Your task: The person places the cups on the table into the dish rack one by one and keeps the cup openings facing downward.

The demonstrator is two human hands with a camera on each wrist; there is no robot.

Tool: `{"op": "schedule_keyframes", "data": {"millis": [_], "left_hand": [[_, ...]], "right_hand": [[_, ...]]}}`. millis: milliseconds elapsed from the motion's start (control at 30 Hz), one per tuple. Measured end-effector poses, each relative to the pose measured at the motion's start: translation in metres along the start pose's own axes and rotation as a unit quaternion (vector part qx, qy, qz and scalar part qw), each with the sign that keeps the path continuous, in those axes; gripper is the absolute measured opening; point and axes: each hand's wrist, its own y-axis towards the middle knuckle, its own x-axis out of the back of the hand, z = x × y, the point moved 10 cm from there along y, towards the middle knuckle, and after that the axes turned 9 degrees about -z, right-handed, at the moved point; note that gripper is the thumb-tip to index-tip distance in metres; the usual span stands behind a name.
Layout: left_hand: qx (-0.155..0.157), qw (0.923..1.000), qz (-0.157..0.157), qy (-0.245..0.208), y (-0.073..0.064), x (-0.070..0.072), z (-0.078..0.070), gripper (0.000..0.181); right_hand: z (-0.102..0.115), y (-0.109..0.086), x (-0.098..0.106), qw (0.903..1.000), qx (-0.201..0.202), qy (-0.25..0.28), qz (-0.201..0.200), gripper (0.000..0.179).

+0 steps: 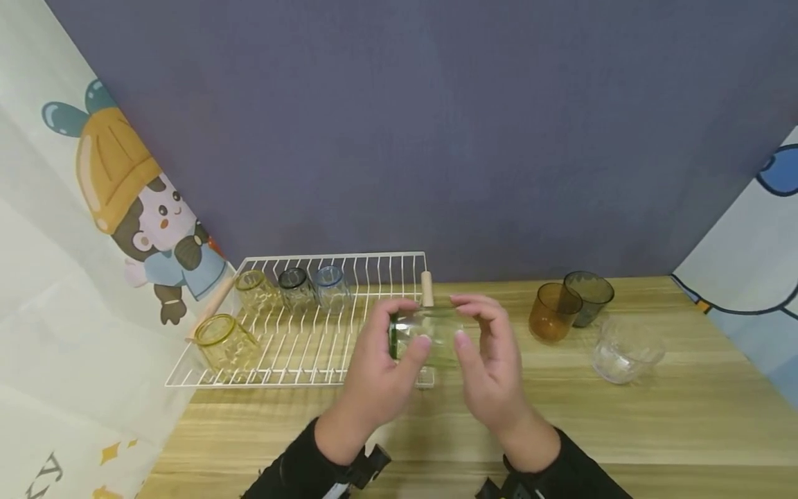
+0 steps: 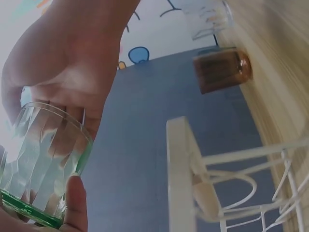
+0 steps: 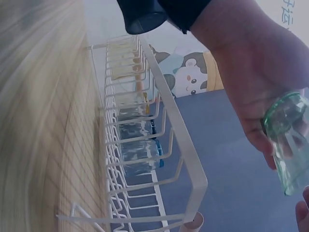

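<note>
A clear green drinking glass (image 1: 430, 336) lies sideways in the air between both hands, its thick green base toward the left. My left hand (image 1: 382, 360) grips it around the base end, thumb on the near side. Curved about the rim end are the thumb and fingers of my right hand (image 1: 492, 360). Through the glass wall (image 2: 41, 154) in the left wrist view, right-hand fingers show behind it. The right wrist view shows the glass (image 3: 292, 140) with the left hand (image 3: 260, 82) at its base.
Behind the left hand stands a white wire rack (image 1: 386, 277) with wooden handles. It holds yellow glasses (image 1: 227, 346), a dark glass (image 1: 298, 291) and a blue glass (image 1: 333, 290). On the table's right are an amber glass (image 1: 551, 315), a grey glass (image 1: 592, 294) and a clear glass (image 1: 623, 353).
</note>
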Motion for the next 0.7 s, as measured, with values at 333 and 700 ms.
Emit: {"op": "schedule_keyframes", "data": {"millis": [333,700], "left_hand": [[0.025,0.9981,0.004,0.057,0.002,0.019,0.007,0.04],[0.029,0.9938,0.021,0.105,0.009,0.032,0.007,0.042]], "right_hand": [[-0.035,0.002,0.029,0.9942,-0.089,-0.06,0.004,0.026],[-0.106,0.001,0.08,0.8719,-0.152,-0.414,0.213,0.045]]}}
